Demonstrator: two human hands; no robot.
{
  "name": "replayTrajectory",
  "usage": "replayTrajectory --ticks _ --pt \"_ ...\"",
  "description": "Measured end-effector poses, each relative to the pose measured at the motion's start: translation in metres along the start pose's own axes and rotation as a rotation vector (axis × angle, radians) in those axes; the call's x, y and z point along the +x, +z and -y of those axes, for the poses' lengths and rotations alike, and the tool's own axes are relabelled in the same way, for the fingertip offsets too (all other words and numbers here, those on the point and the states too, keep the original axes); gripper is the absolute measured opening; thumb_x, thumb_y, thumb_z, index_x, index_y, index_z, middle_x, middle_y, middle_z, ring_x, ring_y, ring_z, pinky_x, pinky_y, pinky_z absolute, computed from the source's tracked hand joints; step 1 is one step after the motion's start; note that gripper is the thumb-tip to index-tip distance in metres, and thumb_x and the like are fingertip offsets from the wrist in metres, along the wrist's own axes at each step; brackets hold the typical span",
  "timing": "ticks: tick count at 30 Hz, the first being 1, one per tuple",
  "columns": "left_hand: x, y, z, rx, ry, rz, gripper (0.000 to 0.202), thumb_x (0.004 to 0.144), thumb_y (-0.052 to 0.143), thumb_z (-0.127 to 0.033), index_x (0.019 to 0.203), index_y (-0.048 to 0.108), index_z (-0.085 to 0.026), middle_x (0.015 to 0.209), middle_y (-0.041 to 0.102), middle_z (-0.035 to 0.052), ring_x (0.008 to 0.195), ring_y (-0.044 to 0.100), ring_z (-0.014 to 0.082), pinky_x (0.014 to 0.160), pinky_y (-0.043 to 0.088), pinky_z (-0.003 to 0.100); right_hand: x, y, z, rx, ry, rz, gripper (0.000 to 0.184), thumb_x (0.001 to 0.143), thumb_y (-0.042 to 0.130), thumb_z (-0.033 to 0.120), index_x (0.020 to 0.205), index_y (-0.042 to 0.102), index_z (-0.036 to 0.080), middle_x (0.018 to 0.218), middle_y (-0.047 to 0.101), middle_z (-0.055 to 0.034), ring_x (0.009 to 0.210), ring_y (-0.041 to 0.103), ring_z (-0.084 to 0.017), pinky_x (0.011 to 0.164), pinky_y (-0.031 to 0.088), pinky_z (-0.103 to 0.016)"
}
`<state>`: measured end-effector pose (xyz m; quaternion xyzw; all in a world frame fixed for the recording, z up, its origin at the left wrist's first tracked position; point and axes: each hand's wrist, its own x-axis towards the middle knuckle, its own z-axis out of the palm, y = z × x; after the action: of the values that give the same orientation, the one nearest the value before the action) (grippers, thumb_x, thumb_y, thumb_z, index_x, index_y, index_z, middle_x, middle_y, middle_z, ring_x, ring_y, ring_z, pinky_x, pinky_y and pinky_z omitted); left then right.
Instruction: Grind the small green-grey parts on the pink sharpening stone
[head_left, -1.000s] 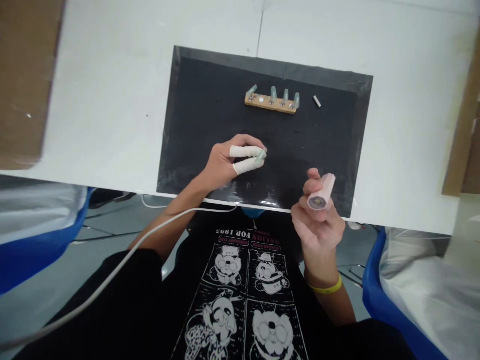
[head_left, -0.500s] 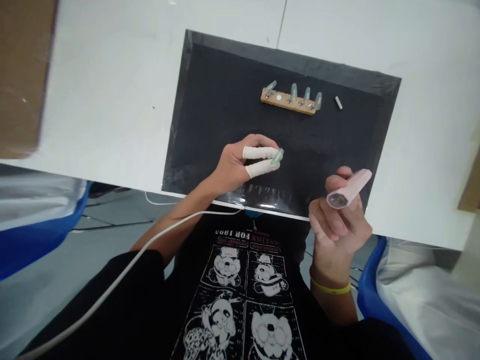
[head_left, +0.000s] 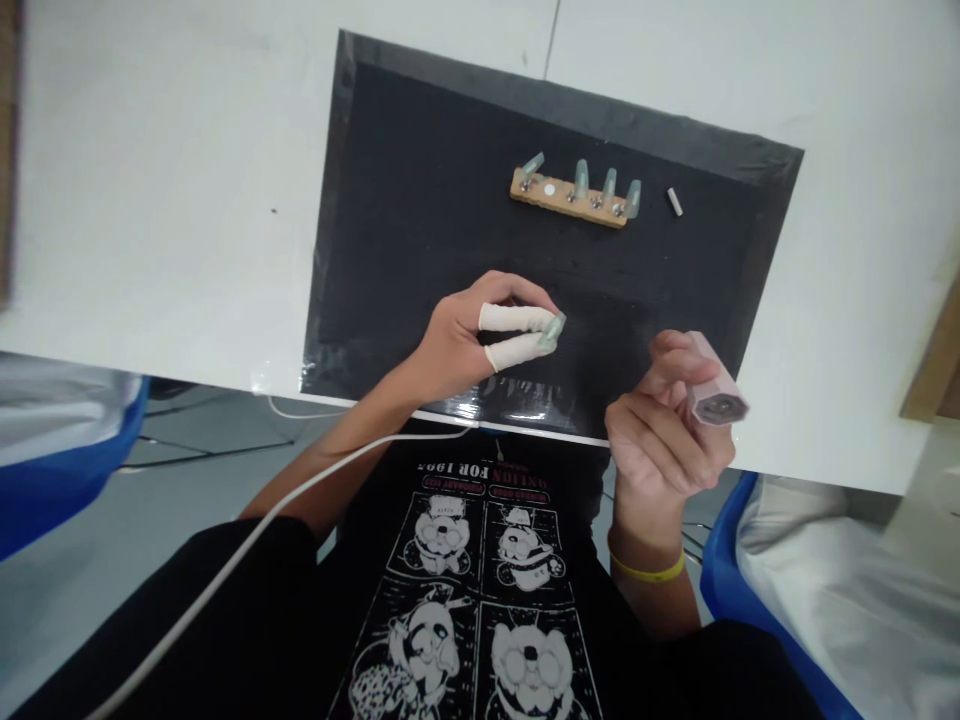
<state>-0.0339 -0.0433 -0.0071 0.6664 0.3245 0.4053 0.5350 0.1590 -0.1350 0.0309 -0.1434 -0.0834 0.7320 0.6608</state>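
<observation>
Over the near half of the black mat, my left hand (head_left: 469,335) is closed, with white finger cots (head_left: 516,350) on two of its digits. Pinched at those fingertips is a translucent pale green false nail (head_left: 553,331). My right hand (head_left: 666,420) is raised at the mat's near right edge, its fingers wrapped round a pink, faceted handheld lamp (head_left: 712,385). The lamp's dark, lens-like end faces up toward me. Farther back lies a wooden nail stand (head_left: 562,204), where several similar green false nails (head_left: 581,178) stand along the strip, with a white dot between two of them.
A small pale cylinder (head_left: 674,202) lies right of the stand on the black mat (head_left: 420,170). The mat covers part of the white table (head_left: 172,180). A white cable (head_left: 300,490) crosses over my left arm. Blue chairs (head_left: 739,560) stand on both sides.
My right hand has turned the lamp, so its lens end has swung rightward and faces me more. My left hand still pinches the false nail. The view has shifted slightly.
</observation>
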Motion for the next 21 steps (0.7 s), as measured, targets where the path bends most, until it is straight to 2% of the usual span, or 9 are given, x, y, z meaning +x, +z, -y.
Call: replayTrajectory --ticks 3,5,10,16,21 --pt "0.001 0.0 -0.002 0.015 0.0 -0.002 0.01 0.086 0.079 -0.028 0.095 0.081 -0.024 0.104 0.076 0.0051 0.095 0.07 0.0172 0.085 0.059 0.034 0.001 0.001 -0.001 0.008 -0.002 0.019 0.021 0.099 0.059 0.013 0.119 0.056 0.011 0.107 0.074 0.0067 0.017 0.008 0.008 0.032 0.041 0.002" --pt "0.002 0.0 -0.003 0.015 0.002 -0.003 0.009 0.086 0.079 -0.026 0.094 0.081 -0.024 0.103 0.076 0.005 0.094 0.07 0.0166 0.085 0.059 0.034 0.001 0.001 -0.002 -0.03 -0.012 -0.025 0.022 0.096 0.064 0.014 0.117 0.057 0.014 0.104 0.074 0.009 0.016 0.007 0.007 0.03 0.039 0.001" --pt "0.002 0.0 -0.005 -0.017 -0.03 -0.022 0.01 0.085 0.08 -0.028 0.094 0.081 -0.023 0.102 0.075 0.0045 0.094 0.07 0.0169 0.086 0.059 0.035 0.002 0.001 -0.001 -0.131 -0.044 -0.126 0.024 0.089 0.073 0.015 0.111 0.063 0.018 0.099 0.072 0.0103 0.018 0.001 0.008 0.022 0.03 -0.001" --pt "0.001 0.001 -0.014 -0.043 -0.121 -0.062 0.009 0.085 0.08 -0.03 0.088 0.08 -0.022 0.103 0.075 0.0055 0.095 0.069 0.0172 0.085 0.059 0.034 0.008 0.002 -0.008 -0.211 -0.052 -0.204 0.022 0.09 0.071 0.017 0.11 0.068 0.026 0.096 0.068 0.0072 0.024 0.005 0.007 0.018 0.016 -0.005" --pt "0.001 -0.001 -0.016 -0.113 -0.162 -0.088 0.008 0.084 0.081 -0.029 0.087 0.08 -0.022 0.101 0.075 0.0053 0.094 0.069 0.0166 0.084 0.059 0.032 0.017 0.0 -0.012 -0.237 -0.097 -0.161 0.026 0.089 0.07 0.014 0.11 0.068 0.028 0.096 0.068 0.0072 0.029 0.007 0.006 0.019 0.007 -0.008"
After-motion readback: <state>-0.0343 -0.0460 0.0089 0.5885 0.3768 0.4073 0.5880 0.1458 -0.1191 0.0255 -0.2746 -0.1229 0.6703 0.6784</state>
